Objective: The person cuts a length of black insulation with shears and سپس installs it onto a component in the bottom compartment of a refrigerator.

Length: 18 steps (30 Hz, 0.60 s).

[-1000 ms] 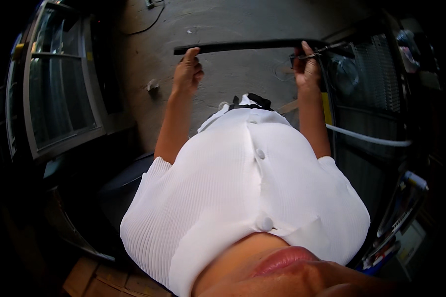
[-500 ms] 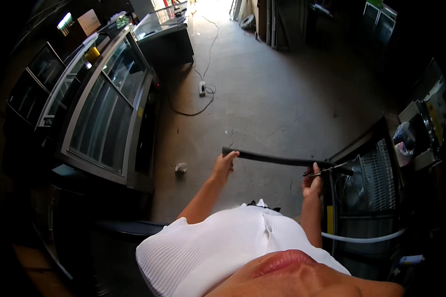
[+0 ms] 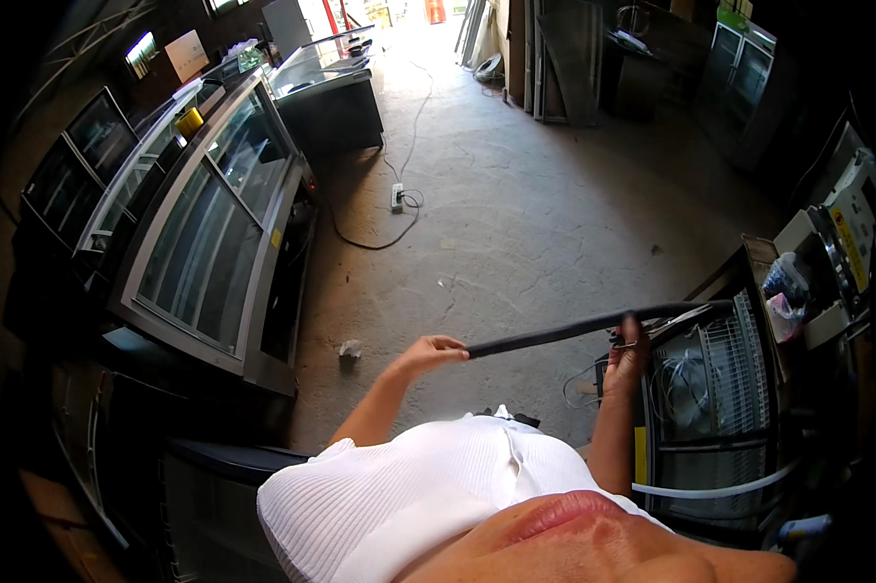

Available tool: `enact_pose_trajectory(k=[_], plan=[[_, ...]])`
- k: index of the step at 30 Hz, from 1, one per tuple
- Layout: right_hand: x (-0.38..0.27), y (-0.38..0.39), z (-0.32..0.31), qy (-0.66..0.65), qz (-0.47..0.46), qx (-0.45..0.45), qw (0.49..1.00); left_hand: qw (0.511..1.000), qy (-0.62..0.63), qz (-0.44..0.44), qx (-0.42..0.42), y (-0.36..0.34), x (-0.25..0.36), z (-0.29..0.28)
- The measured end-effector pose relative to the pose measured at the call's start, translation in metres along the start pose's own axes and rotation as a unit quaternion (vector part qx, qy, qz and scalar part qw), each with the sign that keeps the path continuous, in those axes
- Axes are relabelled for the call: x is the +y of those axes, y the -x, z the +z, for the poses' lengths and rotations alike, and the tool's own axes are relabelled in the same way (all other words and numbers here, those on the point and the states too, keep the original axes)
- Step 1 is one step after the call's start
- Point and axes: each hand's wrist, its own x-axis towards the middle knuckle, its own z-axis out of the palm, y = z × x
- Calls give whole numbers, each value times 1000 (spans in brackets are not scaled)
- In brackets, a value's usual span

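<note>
A long black foam tube (image 3: 555, 334) stretches between my hands, slanting upward to the right. My left hand (image 3: 432, 354) is closed on its left end. Farther along, my right hand (image 3: 627, 358) grips the tube and also has a pair of scissors (image 3: 683, 319) in its fingers. The scissor blades point right, beside the tube, and I cannot tell whether they touch it. The tube's right end reaches over the open dark cabinet.
On the right stands the open cabinet with a white wire rack (image 3: 724, 355) and a pale hose (image 3: 715, 492). A glass display case (image 3: 200, 253) fills the left side. A power strip (image 3: 397, 197) with a cord and a crumpled scrap (image 3: 350, 350) lie on the floor.
My left hand has come lower and nearer with the tube's end. The tube's right part has risen, so its slant has reversed. The view has tilted slightly upward.
</note>
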Motion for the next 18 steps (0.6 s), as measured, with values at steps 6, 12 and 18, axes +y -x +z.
enact_pose_trajectory(k=[6,12,18], plan=[[-19,4,20,23,-26,-46,998,970,-188,79,-133,20,26,25],[-20,-11,27,40,-76,-91,992,956,-217,62,-187,12,34,39],[-25,-2,38,173,-106,-198,959,973,32,54,-223,9,39,46]])
